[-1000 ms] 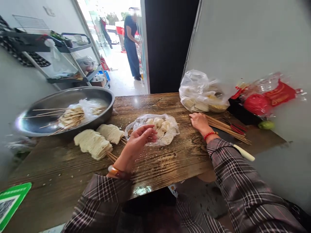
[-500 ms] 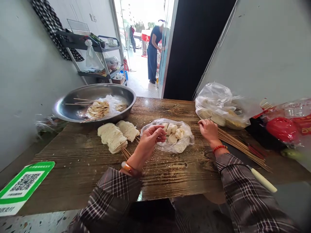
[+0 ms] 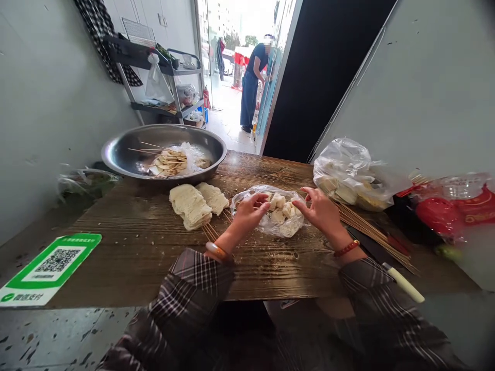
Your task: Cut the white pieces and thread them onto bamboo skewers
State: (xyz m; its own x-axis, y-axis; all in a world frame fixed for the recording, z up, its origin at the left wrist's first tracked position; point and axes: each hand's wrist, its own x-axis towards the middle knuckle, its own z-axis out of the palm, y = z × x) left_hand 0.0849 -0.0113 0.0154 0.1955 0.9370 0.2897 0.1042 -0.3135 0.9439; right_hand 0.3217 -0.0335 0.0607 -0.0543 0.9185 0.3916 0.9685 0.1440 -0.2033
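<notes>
A clear plastic bag (image 3: 291, 230) with several pale, doughy-looking chunks (image 3: 277, 201) lies between my hands on the wooden table. My left hand (image 3: 250, 211) is at the bag's left side, thumb and fingers curved and apart, with nothing visible in it. On the right side, my right hand (image 3: 320, 210) has its fingers spread towards the chunks. Whether either hand touches the bag, I cannot tell. Left of the bag sit flat, pale slabs on sticks (image 3: 191, 206), stacked, with another (image 3: 213, 198) beside them. A bundle of thin wooden skewers (image 3: 373, 232) lies beyond my right wrist.
A wide metal basin (image 3: 116, 154) holding skewered pieces stands at the back left. A knife (image 3: 404, 283) lies at the right, and a filled plastic bag (image 3: 344, 159) behind the skewers. A QR-code card (image 3: 54, 265) is at the left edge. A person (image 3: 253, 82) bends at the doorway.
My right hand has moved left from the skewers to the right side of the bag, its fingers opening out. My left hand stays near the bag's left side. The view has shifted slightly.
</notes>
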